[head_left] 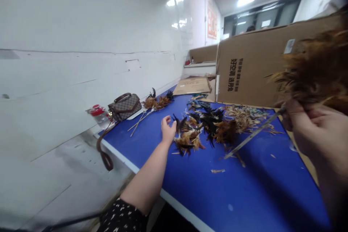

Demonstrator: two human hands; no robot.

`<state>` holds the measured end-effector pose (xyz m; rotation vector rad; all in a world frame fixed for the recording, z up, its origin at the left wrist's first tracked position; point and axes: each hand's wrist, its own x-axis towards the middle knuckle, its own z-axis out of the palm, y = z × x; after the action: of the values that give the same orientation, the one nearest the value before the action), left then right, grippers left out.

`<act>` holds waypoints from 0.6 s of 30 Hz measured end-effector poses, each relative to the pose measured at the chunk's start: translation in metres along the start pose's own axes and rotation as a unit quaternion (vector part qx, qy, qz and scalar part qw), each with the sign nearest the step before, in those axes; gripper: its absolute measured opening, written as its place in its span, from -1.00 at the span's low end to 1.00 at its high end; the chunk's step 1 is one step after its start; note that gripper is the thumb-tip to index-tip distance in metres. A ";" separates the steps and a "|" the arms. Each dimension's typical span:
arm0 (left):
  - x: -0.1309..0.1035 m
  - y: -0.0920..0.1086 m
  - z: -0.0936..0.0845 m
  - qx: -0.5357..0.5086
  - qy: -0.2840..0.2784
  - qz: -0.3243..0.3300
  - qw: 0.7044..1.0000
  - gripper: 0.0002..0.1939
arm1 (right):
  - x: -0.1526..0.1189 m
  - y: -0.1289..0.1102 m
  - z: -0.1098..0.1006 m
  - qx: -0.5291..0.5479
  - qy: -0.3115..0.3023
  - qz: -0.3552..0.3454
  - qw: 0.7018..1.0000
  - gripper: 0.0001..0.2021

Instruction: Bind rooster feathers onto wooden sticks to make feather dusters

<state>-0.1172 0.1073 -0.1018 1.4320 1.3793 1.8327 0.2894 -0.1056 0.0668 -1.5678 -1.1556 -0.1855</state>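
Observation:
At the right edge, my right hand is closed around the stick of a feather duster. Its brown and black feathers are blurred above the fist, and the pale stick slants down leftward over the table. My left hand reaches over the blue table, thumb and fingers apart, right beside a pile of loose feathers; whether the fingertips touch them I cannot tell. Black feathers and brown ones lie farther along the pile. Two finished-looking feather sticks rest behind my left hand.
A checked handbag and a red-lidded bottle stand against the white wall at left. Pale feather scraps are heaped before a large cardboard box. Flat cardboard lies at the far end of the blue table.

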 end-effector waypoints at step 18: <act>-0.022 0.023 0.006 0.078 -0.061 0.191 0.977 -0.85 | -0.020 -0.014 0.036 0.223 -0.230 0.007 0.947 -0.39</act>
<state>-0.0986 0.0832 -0.0921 1.9715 1.2777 1.8497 0.2528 -0.0893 0.0504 -1.2397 -1.4234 0.4502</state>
